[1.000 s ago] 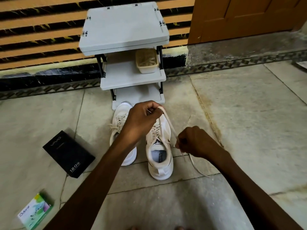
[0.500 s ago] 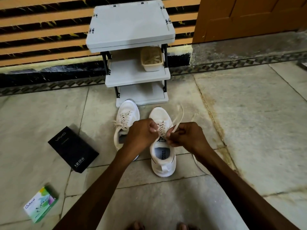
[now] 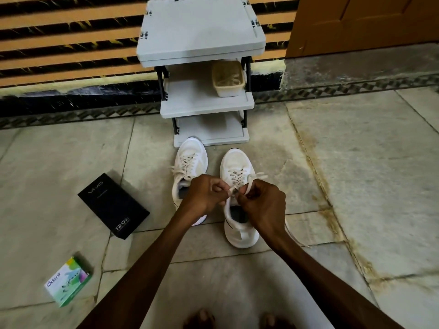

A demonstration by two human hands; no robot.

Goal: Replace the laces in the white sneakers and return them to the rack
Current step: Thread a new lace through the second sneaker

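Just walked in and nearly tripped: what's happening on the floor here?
A person's left hand and right hand both pinch the cream lace of the right white sneaker, tying it above the tongue. The left white sneaker beside it is laced. Both stand on the stone floor before the grey plastic rack, not on it yet.

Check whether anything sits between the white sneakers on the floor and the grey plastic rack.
Nothing visible does: the white sneakers stand just before the grey plastic rack. A cream basket fills the middle shelf on its right side. The left hand and right hand pinch the lace.
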